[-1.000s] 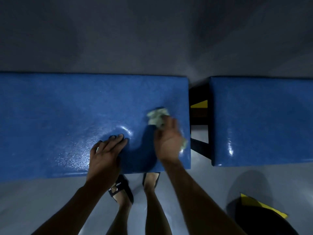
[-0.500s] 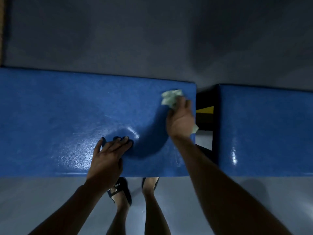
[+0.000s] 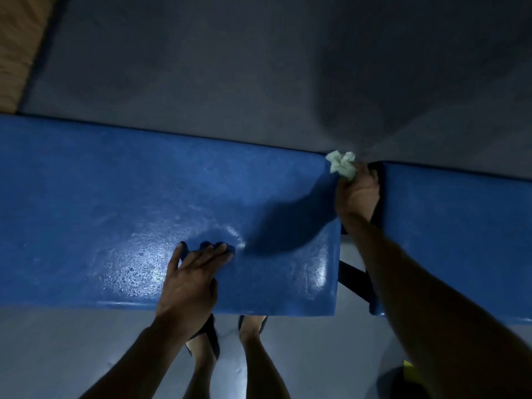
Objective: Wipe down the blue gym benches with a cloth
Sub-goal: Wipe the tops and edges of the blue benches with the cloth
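Observation:
A long blue padded bench (image 3: 115, 214) runs across the view, its surface shiny with wet patches. My right hand (image 3: 357, 194) grips a crumpled pale green cloth (image 3: 342, 164) at the bench's far right corner. My left hand (image 3: 191, 279) rests flat on the bench near its front edge, fingers straight. A second blue bench (image 3: 460, 240) sits to the right across a narrow gap.
Dark frame bars (image 3: 355, 279) show in the gap between the benches. Grey floor (image 3: 230, 67) lies beyond and in front. My sandalled feet (image 3: 230, 338) stand at the front edge. A yellow object (image 3: 407, 370) sits low right; a wooden strip (image 3: 17, 38) is top left.
My right hand has slid the cloth along the bench's right end away from me, from near the front edge to the far corner. My left hand has stayed pressed in place.

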### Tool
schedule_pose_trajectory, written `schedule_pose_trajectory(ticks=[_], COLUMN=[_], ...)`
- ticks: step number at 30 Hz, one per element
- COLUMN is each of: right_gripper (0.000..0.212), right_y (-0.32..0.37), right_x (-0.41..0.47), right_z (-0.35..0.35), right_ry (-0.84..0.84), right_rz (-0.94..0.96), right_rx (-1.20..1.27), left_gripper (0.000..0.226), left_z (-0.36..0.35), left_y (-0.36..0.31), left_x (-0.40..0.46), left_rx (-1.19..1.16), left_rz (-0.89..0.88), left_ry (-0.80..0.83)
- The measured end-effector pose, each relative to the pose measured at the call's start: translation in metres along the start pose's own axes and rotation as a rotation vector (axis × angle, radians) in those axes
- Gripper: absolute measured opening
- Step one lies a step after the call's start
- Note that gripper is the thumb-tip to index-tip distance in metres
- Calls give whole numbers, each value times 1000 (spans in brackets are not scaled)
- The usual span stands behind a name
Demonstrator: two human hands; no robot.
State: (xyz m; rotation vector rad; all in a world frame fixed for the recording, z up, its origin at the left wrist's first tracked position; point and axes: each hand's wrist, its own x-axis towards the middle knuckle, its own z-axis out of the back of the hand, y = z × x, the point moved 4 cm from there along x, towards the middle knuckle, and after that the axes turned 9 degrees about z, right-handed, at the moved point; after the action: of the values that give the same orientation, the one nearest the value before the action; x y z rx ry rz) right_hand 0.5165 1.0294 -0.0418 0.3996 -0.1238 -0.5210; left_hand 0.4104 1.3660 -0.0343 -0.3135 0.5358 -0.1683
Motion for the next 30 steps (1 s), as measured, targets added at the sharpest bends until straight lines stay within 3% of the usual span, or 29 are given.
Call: schedule_pose_trajectory(ticks=[3, 8, 12, 14, 17, 22, 24, 26, 28, 30], right_gripper=[40, 38, 31, 35, 40, 38, 41, 40, 35, 30], right_y=[44, 138, 118, 73, 18, 62, 103, 129, 137, 122], right_x=[-17, -46, -22, 2, 19, -14, -30, -40, -42, -35], right_z=[-21, -54, -44, -24, 10, -12, -29, -45, -43, -32], right_ry=[-58, 163, 190, 207, 306, 176, 147, 236, 296, 246], right_rz=[78, 600, 878, 812, 519, 150, 148, 222, 402, 612], right_rx=[87, 7, -190, -244, -170, -104, -31, -62, -64, -119], left_gripper=[71, 70, 69, 69, 68, 68, 70, 71, 73, 72], left_z=[1, 0, 3, 3, 3, 4, 6, 7, 6, 8], left_y=[-1, 1, 1, 1, 1, 0, 0, 0, 1, 2], left_x=[-1, -1, 1, 1, 1, -3, -2, -3, -3, -2], left_rx=[-25, -22, -17, -13, -26, -36, -31, -18, -13, -18], left_rz=[7, -7, -9, -2, -3, -1, 1, 10, 6, -7], left_ry=[-15, -3, 12, 13, 11, 21, 21, 40, 65, 90])
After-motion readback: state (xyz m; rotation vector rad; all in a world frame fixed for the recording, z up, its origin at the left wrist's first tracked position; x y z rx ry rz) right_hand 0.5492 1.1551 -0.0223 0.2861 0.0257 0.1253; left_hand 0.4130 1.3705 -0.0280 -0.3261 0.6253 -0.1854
